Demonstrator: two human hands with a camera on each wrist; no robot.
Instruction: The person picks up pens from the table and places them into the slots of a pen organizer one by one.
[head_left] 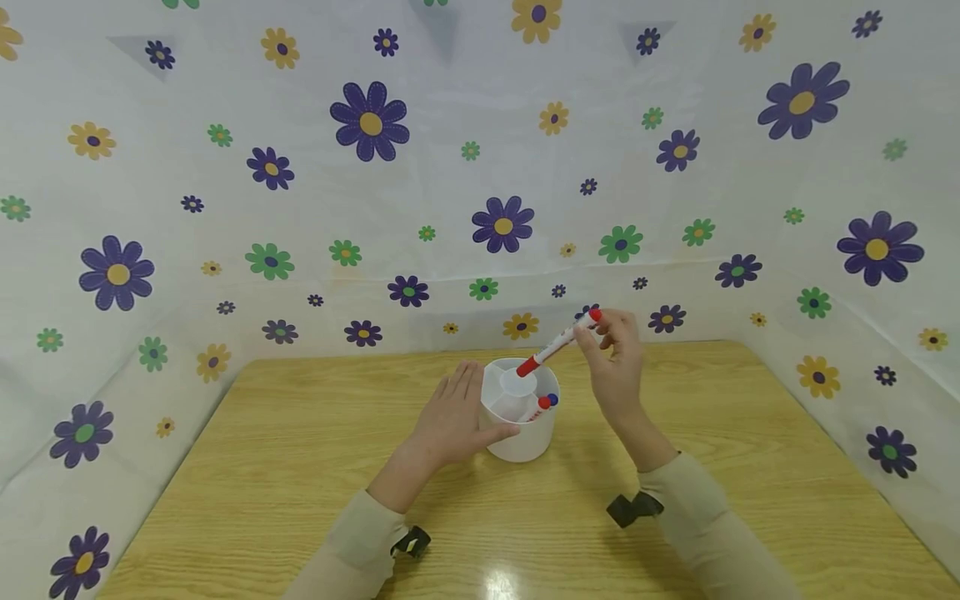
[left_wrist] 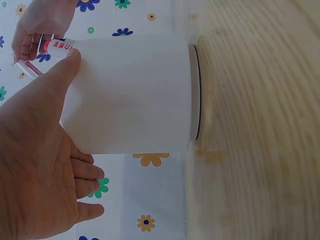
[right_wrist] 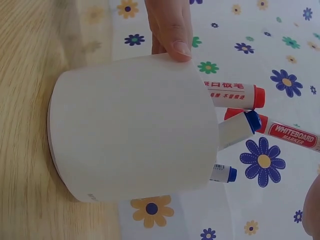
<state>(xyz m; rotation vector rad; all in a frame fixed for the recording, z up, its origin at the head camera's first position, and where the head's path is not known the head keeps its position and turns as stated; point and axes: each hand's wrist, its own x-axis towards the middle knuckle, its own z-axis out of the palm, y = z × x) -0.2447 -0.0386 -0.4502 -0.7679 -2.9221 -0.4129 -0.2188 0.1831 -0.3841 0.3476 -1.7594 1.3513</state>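
Note:
A white round pen holder [head_left: 521, 442] with inner compartments stands upright on the table. My left hand [head_left: 450, 417] rests against its left side, fingers extended, with the thumb [left_wrist: 70, 62] lying at the rim. Above the holder, my right hand [head_left: 618, 367] pinches a red-and-white whiteboard marker [head_left: 558, 343] near its upper end. That marker tilts, its red cap pointing down over the holder's centre. In the right wrist view, a red-ended marker [right_wrist: 235, 95] and two blue-ended ones, a thicker marker [right_wrist: 237, 131] and a thinner one [right_wrist: 220, 173], poke out of the holder; their lower parts are hidden inside.
The wood-grain table [head_left: 300, 467] extends around the holder. A white cloth [head_left: 427, 192] printed with purple, yellow and green flowers hangs behind and along both sides. Each sleeve has a black strap piece [head_left: 633, 508] at the wrist.

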